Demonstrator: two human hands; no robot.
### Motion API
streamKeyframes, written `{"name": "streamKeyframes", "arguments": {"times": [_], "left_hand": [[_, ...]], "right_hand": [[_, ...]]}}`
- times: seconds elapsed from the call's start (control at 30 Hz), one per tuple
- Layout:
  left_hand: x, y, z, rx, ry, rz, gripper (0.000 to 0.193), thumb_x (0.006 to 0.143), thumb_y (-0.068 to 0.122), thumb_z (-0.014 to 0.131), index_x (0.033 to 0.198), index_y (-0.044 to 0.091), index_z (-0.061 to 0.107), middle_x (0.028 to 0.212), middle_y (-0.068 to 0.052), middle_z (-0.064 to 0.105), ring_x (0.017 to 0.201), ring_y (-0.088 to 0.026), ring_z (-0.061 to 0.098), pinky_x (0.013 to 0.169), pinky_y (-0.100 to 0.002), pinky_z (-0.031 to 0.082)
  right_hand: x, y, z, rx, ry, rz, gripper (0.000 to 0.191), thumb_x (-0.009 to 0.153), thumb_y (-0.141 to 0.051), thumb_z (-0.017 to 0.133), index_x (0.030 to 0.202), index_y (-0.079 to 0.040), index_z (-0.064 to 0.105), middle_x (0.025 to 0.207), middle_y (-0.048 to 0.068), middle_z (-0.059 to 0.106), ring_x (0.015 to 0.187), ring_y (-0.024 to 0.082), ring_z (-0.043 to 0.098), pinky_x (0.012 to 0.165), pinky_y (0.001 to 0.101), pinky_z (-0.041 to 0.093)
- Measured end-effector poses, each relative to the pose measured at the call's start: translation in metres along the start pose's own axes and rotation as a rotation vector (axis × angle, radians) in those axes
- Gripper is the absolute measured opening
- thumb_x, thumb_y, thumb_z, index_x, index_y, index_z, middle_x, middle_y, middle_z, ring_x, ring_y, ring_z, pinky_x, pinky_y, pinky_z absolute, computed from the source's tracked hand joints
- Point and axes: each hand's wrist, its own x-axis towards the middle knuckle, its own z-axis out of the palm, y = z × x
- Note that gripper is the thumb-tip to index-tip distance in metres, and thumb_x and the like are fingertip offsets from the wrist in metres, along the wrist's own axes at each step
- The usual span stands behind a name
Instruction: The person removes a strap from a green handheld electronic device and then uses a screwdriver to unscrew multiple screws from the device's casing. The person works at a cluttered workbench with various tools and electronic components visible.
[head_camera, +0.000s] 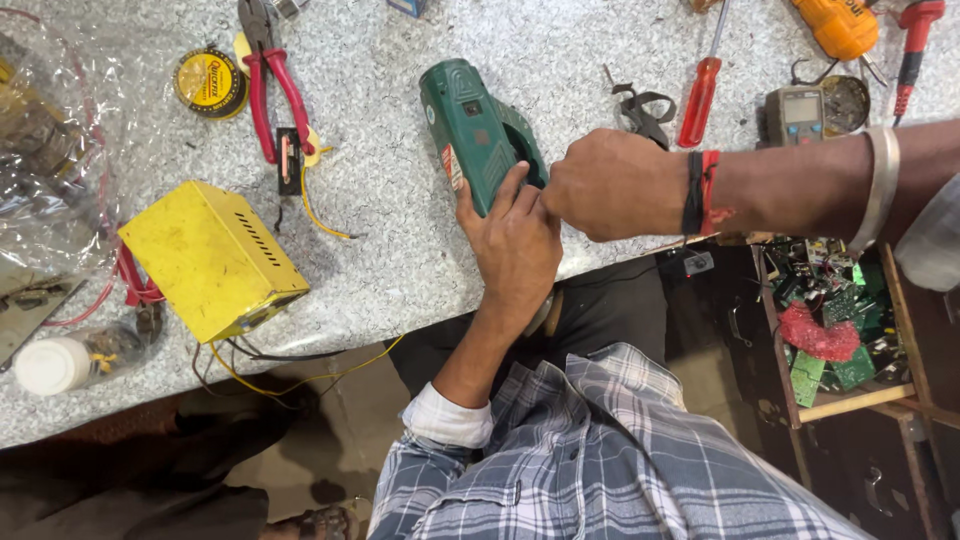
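A green power tool lies on the speckled stone counter near its front edge. My left hand comes up from below and lies against the tool's near end, fingers and thumb pressed on its body. My right hand reaches in from the right, closed in a fist around the tool's handle. On that wrist I wear dark and red threads, with a metal bangle further up the forearm. The handle itself is hidden by both hands.
A yellow metal box with loose wires sits at the left. Red-handled pliers, a round tin, a red screwdriver, a small meter and an orange tool lie behind. A drawer of circuit boards stands open at right.
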Motion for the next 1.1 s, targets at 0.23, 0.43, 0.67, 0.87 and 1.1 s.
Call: {"name": "streamKeyframes", "arguments": {"times": [0.23,0.43,0.67,0.87,1.1], "left_hand": [[0.002,0.002,-0.003,-0.014,-0.026,0.004,0.01,0.084,0.017,0.076,0.087,0.008,0.074,0.094,-0.003,0.069,0.132,-0.022,0.056,0.117,-0.067,0.021],[0.003,0.003,-0.006,0.018,-0.022,0.031,0.009,0.085,0.017,0.076,0.085,0.008,0.074,0.094,-0.003,0.069,0.132,-0.023,0.056,0.117,-0.068,0.022],[0.002,0.003,-0.005,0.005,-0.033,0.026,0.01,0.086,0.017,0.076,0.084,0.008,0.074,0.093,-0.004,0.069,0.132,-0.022,0.057,0.116,-0.068,0.022],[0.002,0.002,-0.001,-0.014,-0.012,0.02,0.009,0.085,0.017,0.076,0.085,0.008,0.073,0.095,-0.002,0.07,0.131,-0.022,0.057,0.116,-0.069,0.022],[0.004,0.002,0.0,0.035,-0.005,0.0,0.008,0.085,0.015,0.074,0.088,0.008,0.074,0.096,-0.003,0.071,0.131,-0.02,0.058,0.117,-0.066,0.024]], "right_hand": [[0.001,0.004,0.006,0.089,-0.138,0.188,0.027,0.083,-0.028,0.072,0.078,-0.002,0.073,0.076,0.016,0.072,0.076,0.034,0.074,0.065,0.0439,0.058],[0.0,0.034,0.01,0.83,-0.474,0.472,0.061,0.106,-0.047,0.055,0.079,0.002,0.079,0.06,0.017,0.065,0.049,0.025,0.046,0.044,0.0421,0.04],[0.006,0.03,0.038,0.786,-0.288,0.508,0.037,0.085,-0.034,0.071,0.078,0.0,0.084,0.065,0.015,0.071,0.061,0.028,0.067,0.058,0.0414,0.049],[0.0,0.02,0.02,0.321,-0.2,0.308,0.03,0.084,-0.03,0.07,0.083,-0.001,0.076,0.076,0.021,0.072,0.077,0.039,0.073,0.069,0.0469,0.059],[0.001,0.009,0.002,0.025,-0.04,-0.004,0.014,0.083,-0.021,0.068,0.083,-0.009,0.075,0.073,0.014,0.072,0.073,0.035,0.074,0.066,0.047,0.059]]}}
